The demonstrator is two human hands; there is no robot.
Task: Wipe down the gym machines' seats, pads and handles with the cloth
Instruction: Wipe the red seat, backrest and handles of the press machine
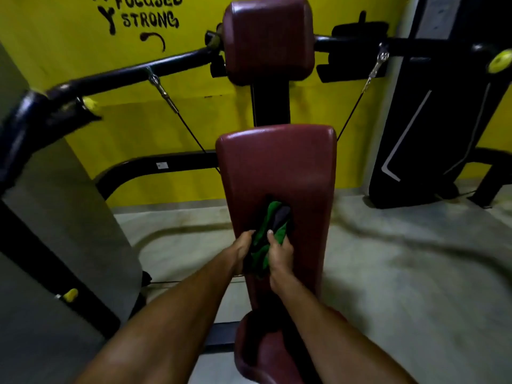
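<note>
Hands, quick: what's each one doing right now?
Left hand: grips the green cloth.
Right hand: grips the same cloth, against the red pad.

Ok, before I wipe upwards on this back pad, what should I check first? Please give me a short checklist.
1. Left hand grips the cloth: ok.
2. Right hand grips the cloth: ok.
3. Cloth lies against the back pad: ok.
4. Upper part of the back pad free of objects: ok.
5. Head pad already wiped: cannot tell.
6. Seat already wiped: cannot tell.
</note>
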